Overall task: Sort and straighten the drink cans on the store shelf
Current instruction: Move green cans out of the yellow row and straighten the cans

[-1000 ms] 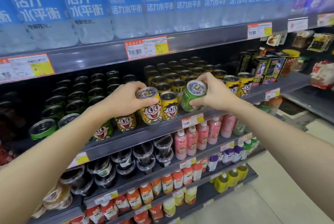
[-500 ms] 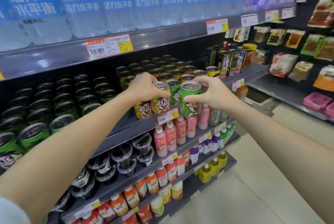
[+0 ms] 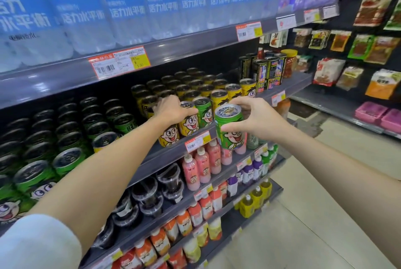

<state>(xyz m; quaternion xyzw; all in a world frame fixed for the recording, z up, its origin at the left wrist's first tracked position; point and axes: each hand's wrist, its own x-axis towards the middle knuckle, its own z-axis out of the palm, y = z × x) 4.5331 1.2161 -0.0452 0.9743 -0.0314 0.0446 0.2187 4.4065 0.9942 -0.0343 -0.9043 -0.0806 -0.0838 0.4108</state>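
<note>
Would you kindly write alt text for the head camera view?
The right hand holds a green can off the shelf, while the left hand grips a yellow can standing among yellow and green cans.

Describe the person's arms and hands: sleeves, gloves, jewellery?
Both forearms are bare. The left arm shows a white sleeve pushed up near the elbow; no sleeve is visible on the right arm. The left hand and right hand are ungloved, with no visible rings, watch or bracelet.
</note>
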